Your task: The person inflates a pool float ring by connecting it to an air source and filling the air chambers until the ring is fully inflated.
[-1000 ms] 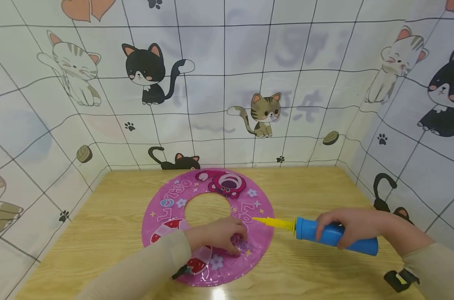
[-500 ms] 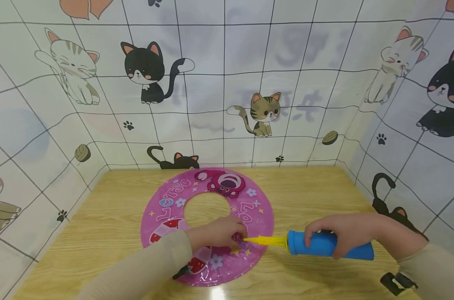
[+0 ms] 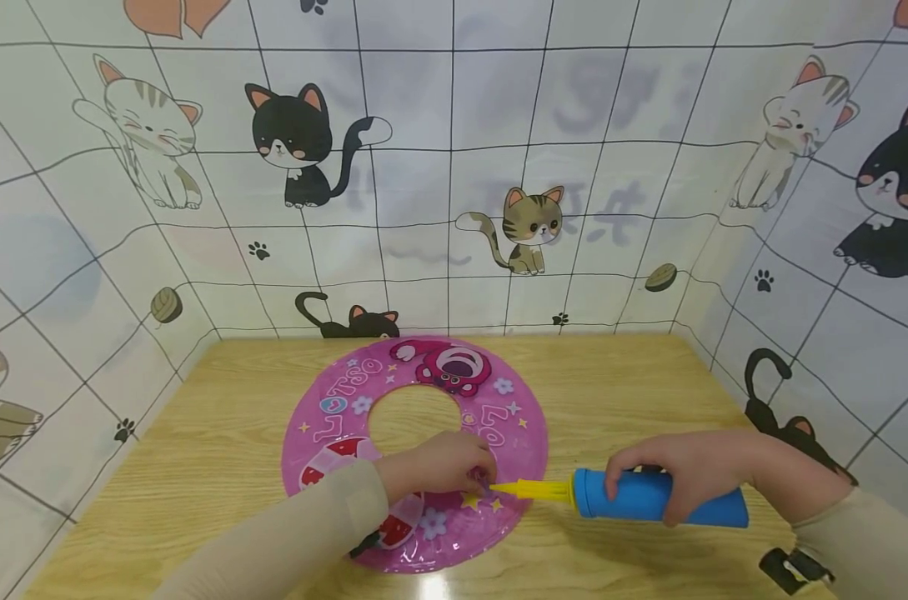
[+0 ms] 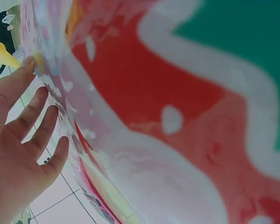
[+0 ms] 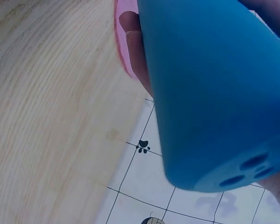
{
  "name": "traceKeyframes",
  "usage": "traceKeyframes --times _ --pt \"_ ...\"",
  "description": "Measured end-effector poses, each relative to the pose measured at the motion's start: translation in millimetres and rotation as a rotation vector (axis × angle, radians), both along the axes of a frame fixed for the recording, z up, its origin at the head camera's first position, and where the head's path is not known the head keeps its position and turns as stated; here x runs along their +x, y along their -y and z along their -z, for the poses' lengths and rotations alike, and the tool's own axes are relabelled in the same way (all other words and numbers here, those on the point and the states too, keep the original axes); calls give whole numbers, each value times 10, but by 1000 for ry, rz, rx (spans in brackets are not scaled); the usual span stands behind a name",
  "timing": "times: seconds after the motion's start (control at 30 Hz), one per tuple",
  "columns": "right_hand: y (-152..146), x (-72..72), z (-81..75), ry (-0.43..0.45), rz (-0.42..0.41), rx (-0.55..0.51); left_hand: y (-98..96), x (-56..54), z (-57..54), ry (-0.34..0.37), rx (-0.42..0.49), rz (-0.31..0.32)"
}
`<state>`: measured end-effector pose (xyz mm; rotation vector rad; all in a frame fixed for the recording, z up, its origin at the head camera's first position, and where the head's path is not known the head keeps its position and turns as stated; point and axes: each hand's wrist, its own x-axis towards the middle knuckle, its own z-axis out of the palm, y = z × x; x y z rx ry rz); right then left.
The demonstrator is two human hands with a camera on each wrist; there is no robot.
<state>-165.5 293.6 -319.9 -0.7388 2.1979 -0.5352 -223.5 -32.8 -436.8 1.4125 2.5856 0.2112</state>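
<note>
Pink ring (image 3: 517,454) is on the surface (image 3: 611,383), left hand (image 3: 448,462) pinching its valve (image 3: 480,477). Yellow nozzle (image 3: 536,490) just came down to it, so I'd say they're lined up; right hand (image 3: 694,468) grips the blue pump (image 3: 644,495), right of the ring.

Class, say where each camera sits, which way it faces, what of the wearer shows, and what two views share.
Head: on the head, facing forward and down at the pink ring, blue pump and backdrop; left hand, right hand and sleeves show.
Left wrist: on that wrist, facing the ring close up, yellow nozzle at the edge; left hand shows.
Right wrist: on that wrist, facing the pump's end; parts of the right hand show.
Head and right wrist share the pump.
</note>
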Motion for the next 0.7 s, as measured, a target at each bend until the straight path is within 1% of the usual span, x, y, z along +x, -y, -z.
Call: traceKeyframes --times 0.2,0.3,0.43,0.53,0.7 --pt "71 2 -48 -17 -2 24 -31 -3 0 -35 -42 17" --pt "102 -6 -84 -14 -3 39 -53 4 -20 -27 -58 13" --pt "153 -35 -157 -12 -35 39 -86 20 -47 -20 -90 7" --pt "220 -62 -236 -12 -60 54 -102 17 -57 -22 -117 15" --pt "337 -110 -331 -36 -82 120 -125 14 -78 -14 -148 23"
